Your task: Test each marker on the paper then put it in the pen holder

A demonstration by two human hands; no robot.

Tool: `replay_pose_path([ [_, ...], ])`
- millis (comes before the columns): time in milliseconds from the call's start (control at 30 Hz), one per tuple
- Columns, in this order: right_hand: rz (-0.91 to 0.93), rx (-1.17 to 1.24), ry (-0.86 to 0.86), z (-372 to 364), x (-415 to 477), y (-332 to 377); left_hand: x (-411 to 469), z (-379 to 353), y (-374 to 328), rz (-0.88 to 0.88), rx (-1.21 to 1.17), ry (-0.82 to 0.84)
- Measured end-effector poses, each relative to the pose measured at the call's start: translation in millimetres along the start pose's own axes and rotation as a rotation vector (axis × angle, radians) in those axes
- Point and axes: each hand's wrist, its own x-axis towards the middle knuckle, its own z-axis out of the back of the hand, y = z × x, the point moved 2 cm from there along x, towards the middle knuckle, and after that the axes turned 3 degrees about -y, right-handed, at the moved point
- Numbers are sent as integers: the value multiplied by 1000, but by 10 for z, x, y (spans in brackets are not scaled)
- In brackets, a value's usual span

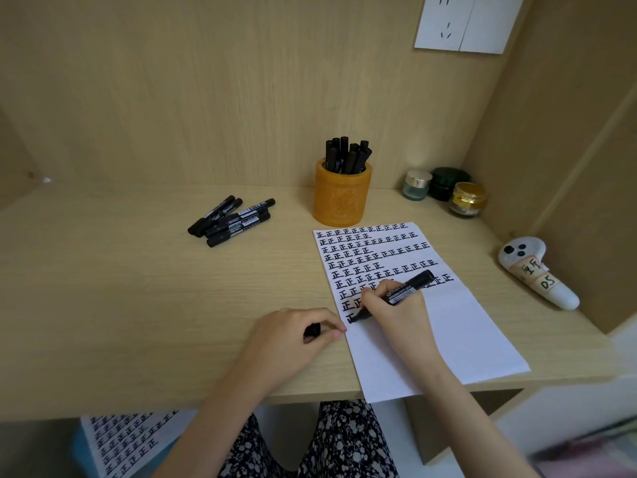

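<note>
My right hand (393,307) grips a black marker (408,291) with its tip down on the white paper (458,326), at the left end of the lowest row of black characters. My left hand (293,336) rests on the desk just left of the paper's edge and pinches the marker's black cap (312,330). The orange pen holder (342,196) stands behind the paper with several black markers (348,157) upright in it. A pile of several capped black markers (232,217) lies on the desk to the holder's left.
Three small jars (444,189) stand at the back right. A white controller (537,276) with handwritten labels lies by the right wall. Another written sheet (120,439) lies below the desk edge at the left. The wooden desk (103,305) sits inside an alcove.
</note>
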Motion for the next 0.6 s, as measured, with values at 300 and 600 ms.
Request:
replay_pose_path([
  [300,22,-31,12,-9,-9,11,4,-9,2,-9,6,0],
  [600,33,-21,-47,28,9,3,-5,11,-19,-23,19,4],
])
